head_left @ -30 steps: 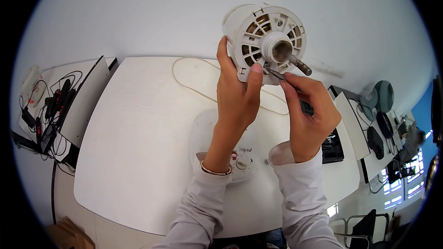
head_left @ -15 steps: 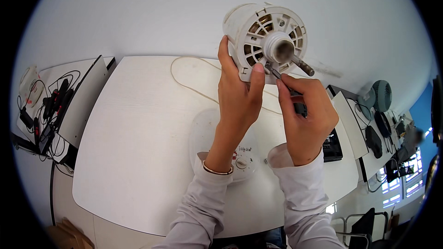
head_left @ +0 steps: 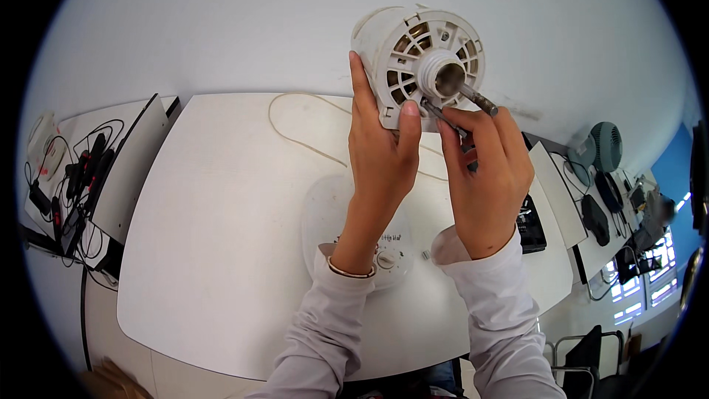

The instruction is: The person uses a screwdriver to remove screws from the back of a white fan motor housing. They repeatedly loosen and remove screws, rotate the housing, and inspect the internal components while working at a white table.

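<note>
My left hand (head_left: 380,148) grips a white plastic motor housing (head_left: 393,33) from the left and below, thumb on its lower front rim. The vented front faces me, with a threaded collar (head_left: 432,66) and a protruding metal shaft (head_left: 480,100). My right hand (head_left: 487,177) is closed on a slim metal screwdriver (head_left: 437,112), its tip in a recess on the housing below the collar. Beneath my wrists lies a white appliance base (head_left: 321,214) with a knob (head_left: 385,258), partly hidden, with a pale cord (head_left: 299,140) looping behind.
White table (head_left: 199,251) against a wall. Left, a side table holds black tools and cables (head_left: 81,170). Right, a black case (head_left: 532,230), another desk with a fan (head_left: 604,144) and bags, and a chair (head_left: 583,355) below.
My right hand has moved up closer to the housing and turned, its fingers higher along the screwdriver. The housing and my left hand have shifted slightly left.
</note>
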`<action>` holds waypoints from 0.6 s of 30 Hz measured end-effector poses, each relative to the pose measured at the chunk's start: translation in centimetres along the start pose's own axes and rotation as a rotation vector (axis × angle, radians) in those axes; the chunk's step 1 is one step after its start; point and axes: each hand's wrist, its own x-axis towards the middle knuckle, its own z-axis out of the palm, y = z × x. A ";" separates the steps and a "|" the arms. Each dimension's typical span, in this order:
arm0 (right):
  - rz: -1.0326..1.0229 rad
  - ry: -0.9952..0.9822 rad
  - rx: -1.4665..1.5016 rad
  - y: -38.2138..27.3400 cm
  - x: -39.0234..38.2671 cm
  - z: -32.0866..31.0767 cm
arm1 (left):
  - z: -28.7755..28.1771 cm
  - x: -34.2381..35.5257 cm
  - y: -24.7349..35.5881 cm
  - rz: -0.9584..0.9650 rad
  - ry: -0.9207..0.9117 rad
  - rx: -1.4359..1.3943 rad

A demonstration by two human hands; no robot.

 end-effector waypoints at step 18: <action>0.006 0.028 0.044 0.6 0.0 1.0 | 0.2 -0.1 -0.3 0.003 0.026 0.011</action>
